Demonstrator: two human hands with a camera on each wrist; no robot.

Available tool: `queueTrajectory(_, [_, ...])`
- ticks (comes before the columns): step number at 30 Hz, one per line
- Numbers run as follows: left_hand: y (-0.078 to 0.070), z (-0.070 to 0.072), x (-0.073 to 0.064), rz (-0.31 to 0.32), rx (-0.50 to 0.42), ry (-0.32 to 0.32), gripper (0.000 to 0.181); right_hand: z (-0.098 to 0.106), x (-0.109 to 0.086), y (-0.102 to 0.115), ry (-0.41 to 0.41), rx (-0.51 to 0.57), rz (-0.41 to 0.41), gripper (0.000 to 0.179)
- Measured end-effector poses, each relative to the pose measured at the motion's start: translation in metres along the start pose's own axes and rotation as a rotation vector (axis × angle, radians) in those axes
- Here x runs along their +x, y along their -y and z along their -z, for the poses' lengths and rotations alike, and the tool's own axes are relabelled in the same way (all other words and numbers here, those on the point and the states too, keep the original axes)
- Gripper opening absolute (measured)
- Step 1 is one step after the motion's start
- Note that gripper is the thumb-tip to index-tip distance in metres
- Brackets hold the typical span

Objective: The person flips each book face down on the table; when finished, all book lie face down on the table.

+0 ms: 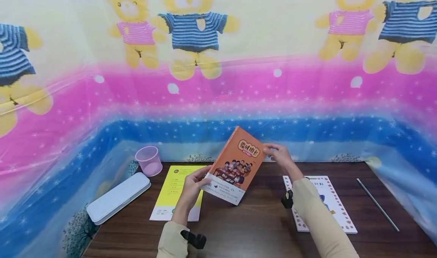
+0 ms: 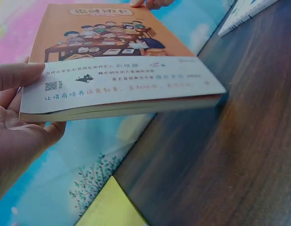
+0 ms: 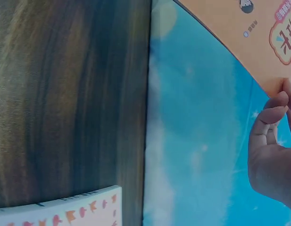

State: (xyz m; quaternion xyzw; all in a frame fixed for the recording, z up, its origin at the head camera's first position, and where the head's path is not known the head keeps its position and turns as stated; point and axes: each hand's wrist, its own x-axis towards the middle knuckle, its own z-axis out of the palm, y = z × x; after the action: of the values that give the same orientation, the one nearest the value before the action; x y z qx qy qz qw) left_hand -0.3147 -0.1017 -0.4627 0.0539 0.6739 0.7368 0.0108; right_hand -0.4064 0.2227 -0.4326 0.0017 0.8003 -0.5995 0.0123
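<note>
On the left of the worktop (image 1: 259, 227) lie a white case (image 1: 117, 197) and a pink cup (image 1: 149, 160), then a yellow booklet (image 1: 170, 191) flat on the wood. Just right of it, the left hand (image 1: 192, 186) has its grip clamped on the lower left corner of the orange book (image 1: 235, 165), thumb on the white band across the cover and fingers underneath, as the left wrist view shows plainly. The book is lifted clear of the worktop, tilted with its cover facing the person, above the middle of the wood. The right hand (image 1: 278, 155) pinches its upper right corner, fingertips curled onto the cover edge. Further right a white book (image 1: 336, 208) with a patterned border lies flat, and a thin grey rod (image 1: 377, 204) near the edge. By my reading, the book is in mid-carry between both hands; setting it down would call for lowering it level over bare wood, between the booklet and the white book.
</note>
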Motion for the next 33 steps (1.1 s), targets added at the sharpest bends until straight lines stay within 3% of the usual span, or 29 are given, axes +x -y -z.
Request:
queueTrajectory(6, [-0.005,0.000,0.005,-0.028,-0.008,0.003,0.040,0.009,-0.005,0.021,0.043,0.137,0.084,0.039])
queueTrajectory(13, [-0.001,0.001,0.011,-0.014,-0.085,-0.022,0.034,0.010,-0.004,0.037,0.091,0.271,0.171,0.027])
queueTrajectory(17, [0.005,0.002,0.010,-0.001,-0.183,-0.031,0.024,0.008,-0.007,0.034,0.105,0.328,0.140,0.024])
queueTrajectory(21, [0.017,0.002,0.005,-0.003,-0.342,-0.001,0.020,0.006,-0.014,0.028,0.101,0.388,0.104,0.024])
queueTrajectory(24, [0.027,0.001,0.001,0.010,-0.379,-0.002,0.025,0.003,-0.017,0.023,0.115,0.464,0.096,0.018])
queueTrajectory(27, [0.035,0.000,-0.002,0.055,-0.341,-0.059,0.037,0.000,-0.019,0.018,0.148,0.519,0.087,0.012])
queueTrajectory(30, [0.039,0.000,-0.003,0.106,-0.299,-0.101,0.048,-0.001,-0.020,0.015,0.180,0.531,0.082,0.012])
queueTrajectory(33, [0.041,-0.001,0.000,0.134,-0.320,-0.102,0.054,0.001,-0.020,0.012,0.194,0.512,0.095,0.006])
